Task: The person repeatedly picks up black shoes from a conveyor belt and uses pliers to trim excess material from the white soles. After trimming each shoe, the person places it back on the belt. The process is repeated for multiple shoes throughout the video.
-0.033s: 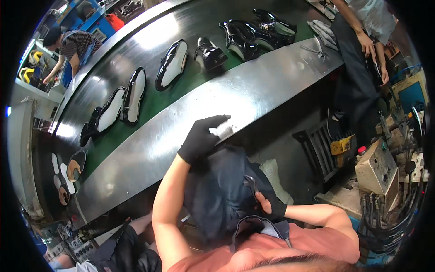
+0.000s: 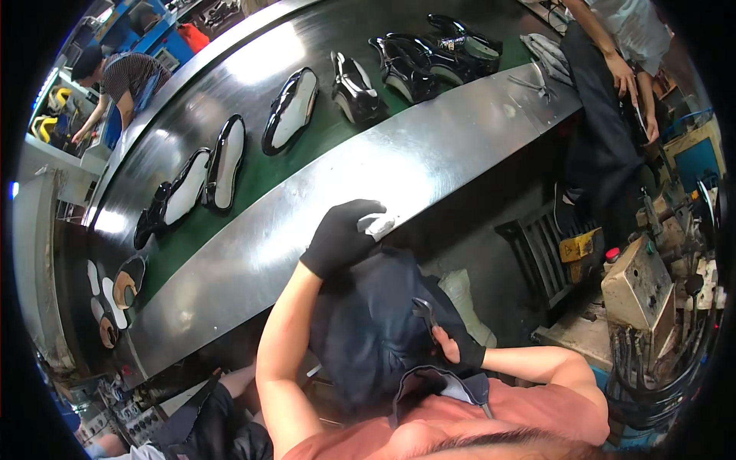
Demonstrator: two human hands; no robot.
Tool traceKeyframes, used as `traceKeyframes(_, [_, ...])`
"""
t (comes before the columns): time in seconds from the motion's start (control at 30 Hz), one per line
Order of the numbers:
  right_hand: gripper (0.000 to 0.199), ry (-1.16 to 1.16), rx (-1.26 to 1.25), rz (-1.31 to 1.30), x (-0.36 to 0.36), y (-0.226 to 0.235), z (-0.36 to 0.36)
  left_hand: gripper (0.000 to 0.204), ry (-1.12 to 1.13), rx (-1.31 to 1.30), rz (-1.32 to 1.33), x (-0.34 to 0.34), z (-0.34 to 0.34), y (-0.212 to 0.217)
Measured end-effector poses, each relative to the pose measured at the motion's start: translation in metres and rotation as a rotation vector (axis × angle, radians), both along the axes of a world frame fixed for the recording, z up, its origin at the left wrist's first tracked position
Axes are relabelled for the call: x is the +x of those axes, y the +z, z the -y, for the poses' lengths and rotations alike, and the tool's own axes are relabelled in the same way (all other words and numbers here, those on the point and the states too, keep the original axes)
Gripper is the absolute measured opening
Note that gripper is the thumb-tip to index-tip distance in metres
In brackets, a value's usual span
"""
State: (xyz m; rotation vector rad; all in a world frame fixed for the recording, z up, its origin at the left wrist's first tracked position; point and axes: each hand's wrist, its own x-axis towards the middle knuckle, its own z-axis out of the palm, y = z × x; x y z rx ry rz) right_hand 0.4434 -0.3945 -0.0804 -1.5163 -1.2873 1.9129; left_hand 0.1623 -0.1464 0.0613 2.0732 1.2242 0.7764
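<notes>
My left hand [image 2: 341, 239], in a black glove, rests at the near edge of the metal bench [image 2: 299, 222]. Its fingers curl round a small pale piece [image 2: 376, 224], too blurred by glare to name. Over my dark apron, my right hand [image 2: 454, 346] is closed on a metal tool [image 2: 423, 310] with a forked jaw; whether it is a wrench or pincers I cannot tell. That hand's thumb is bare, with black cloth round the palm and wrist. Beyond my left hand lie glossy black shoes, among them an upturned one [image 2: 291, 111] and one with a white strip on top [image 2: 359, 90].
Pincers [image 2: 534, 83] and a grey cloth [image 2: 546, 54] lie at the bench's right end. A co-worker's hands [image 2: 622, 78] are at the upper right. A machine box with a red button [image 2: 612, 254] and cables stands on my right. Pale soles [image 2: 115, 295] lie far left.
My left hand has shifted slightly down, and the pale piece by its fingers shows more clearly. The shoe ahead of it now shows a white strip on top. My right hand stays put.
</notes>
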Motion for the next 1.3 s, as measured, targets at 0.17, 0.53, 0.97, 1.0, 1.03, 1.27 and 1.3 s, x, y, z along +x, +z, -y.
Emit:
traceKeyframes(0.17, [0.057, 0.018, -0.012, -0.089, -0.004, 0.024, -0.012, 0.059, 0.608, 0.475, -0.351, -0.056, -0.078, -0.031])
traceKeyframes(0.53, [0.054, 0.11, 0.006, -0.058, -0.006, 0.026, -0.013, 0.043, 0.69, -0.483, 0.069, -0.148, -0.172, -0.032])
traceKeyframes(0.97, [0.035, -0.005, 0.12, -0.296, -0.028, 0.097, -0.047, 0.052, 0.034, -0.56, 1.348, -0.063, 0.168, -0.082])
traceKeyframes(1.0, [0.034, 0.045, 0.206, -0.265, -0.034, 0.099, -0.056, 0.052, 0.143, -0.471, 1.181, -0.047, 0.185, -0.08])
traceKeyframes(1.03, [0.033, 0.093, 0.297, -0.232, -0.04, 0.101, -0.067, 0.052, 0.244, -0.381, 1.014, -0.027, 0.203, -0.076])
traceKeyframes(1.27, [0.033, 0.314, 0.753, -0.308, -0.091, 0.134, -0.083, 0.056, 0.457, -0.156, 0.912, 0.012, 0.259, -0.004])
traceKeyframes(1.3, [0.036, 0.341, 0.679, -0.158, -0.09, 0.134, -0.086, 0.055, 0.436, -0.257, 1.077, 0.005, 0.254, 0.011])
